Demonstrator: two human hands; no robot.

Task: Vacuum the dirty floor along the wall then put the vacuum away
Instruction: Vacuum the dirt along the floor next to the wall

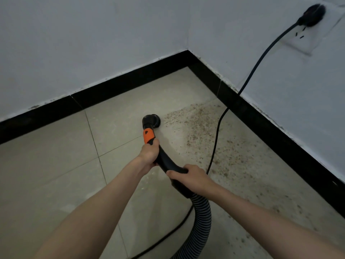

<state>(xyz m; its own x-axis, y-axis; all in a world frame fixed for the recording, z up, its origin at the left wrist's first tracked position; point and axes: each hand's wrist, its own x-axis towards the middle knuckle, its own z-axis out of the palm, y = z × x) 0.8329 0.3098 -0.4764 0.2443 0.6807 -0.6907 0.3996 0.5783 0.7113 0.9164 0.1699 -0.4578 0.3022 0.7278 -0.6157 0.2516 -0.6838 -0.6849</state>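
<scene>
A black vacuum wand with an orange collar (148, 135) points down at the tiled floor, its round brush nozzle (152, 120) resting at the left edge of a patch of brown crumbs (197, 126). My left hand (149, 153) grips the wand just below the orange collar. My right hand (188, 176) grips the curved black handle lower down, where the ribbed hose (202, 214) joins it. The crumbs spread along the right wall's black skirting (280, 135).
A black power cord (217, 131) runs from a plug (312, 14) in the wall socket at the top right, down across the dirty patch and under the hose. Two white walls meet in a corner (187, 51) ahead. Pale tiles (56, 165) lie to the left.
</scene>
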